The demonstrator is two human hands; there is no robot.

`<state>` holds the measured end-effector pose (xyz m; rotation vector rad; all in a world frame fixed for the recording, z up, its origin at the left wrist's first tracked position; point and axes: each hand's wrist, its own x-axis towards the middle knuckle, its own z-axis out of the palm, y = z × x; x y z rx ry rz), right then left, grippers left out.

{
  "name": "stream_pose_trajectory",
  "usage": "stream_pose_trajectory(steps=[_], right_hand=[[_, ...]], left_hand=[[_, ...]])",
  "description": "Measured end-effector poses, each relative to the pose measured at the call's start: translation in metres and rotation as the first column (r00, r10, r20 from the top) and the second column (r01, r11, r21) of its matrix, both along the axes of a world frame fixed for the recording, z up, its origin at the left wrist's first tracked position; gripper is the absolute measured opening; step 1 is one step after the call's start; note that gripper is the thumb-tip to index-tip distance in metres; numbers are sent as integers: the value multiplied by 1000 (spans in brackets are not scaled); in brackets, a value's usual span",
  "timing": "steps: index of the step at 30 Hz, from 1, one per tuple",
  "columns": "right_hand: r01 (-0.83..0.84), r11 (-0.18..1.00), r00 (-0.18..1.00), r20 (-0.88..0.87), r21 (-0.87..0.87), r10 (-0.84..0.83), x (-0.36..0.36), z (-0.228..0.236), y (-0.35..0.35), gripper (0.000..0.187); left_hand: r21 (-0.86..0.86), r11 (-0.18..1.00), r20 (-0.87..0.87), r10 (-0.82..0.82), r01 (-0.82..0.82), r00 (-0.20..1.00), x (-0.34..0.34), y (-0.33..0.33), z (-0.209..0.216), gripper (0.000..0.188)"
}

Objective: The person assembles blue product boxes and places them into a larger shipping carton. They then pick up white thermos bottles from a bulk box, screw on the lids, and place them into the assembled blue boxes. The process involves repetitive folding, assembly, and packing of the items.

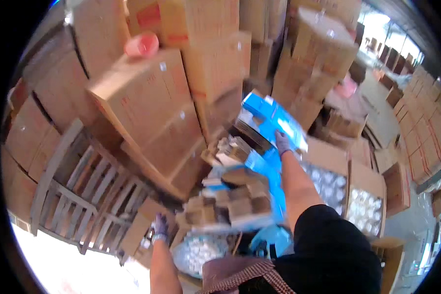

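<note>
My right arm reaches forward, and my gloved right hand (pixel 282 142) grips the near edge of a flat blue carton (pixel 274 120) on top of a stack. More blue cardboard (pixel 272 169) lies below that hand. My gloved left hand (pixel 160 226) is low on the left, above an open brown box (pixel 141 226) with small dark and white items in it; its fingers are blurred. Between my arms are brown cardboard dividers (pixel 230 203) and a round bowl or bag of small white pieces (pixel 199 255).
Tall brown cartons (pixel 152 112) are stacked ahead, with a pink tub (pixel 143 45) on top. A slatted wooden chair (pixel 90 191) stands left. Open boxes of clear, round-topped items (pixel 365 210) sit at the right. A light-blue container (pixel 272 240) is near my body.
</note>
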<state>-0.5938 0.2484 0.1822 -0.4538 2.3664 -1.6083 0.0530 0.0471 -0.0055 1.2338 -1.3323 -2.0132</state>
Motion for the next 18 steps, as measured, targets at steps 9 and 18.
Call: stream_pose_trajectory(steps=[9, 18], right_hand=[[-816, 370, 564, 751, 443, 343, 247, -223, 219, 67], [-589, 558, 748, 655, 585, 102, 269, -192, 378, 67]], left_hand=[[464, 857, 674, -177, -225, 717, 230, 288, 65, 49], [416, 909, 725, -317, -22, 611, 282, 226, 81, 42]])
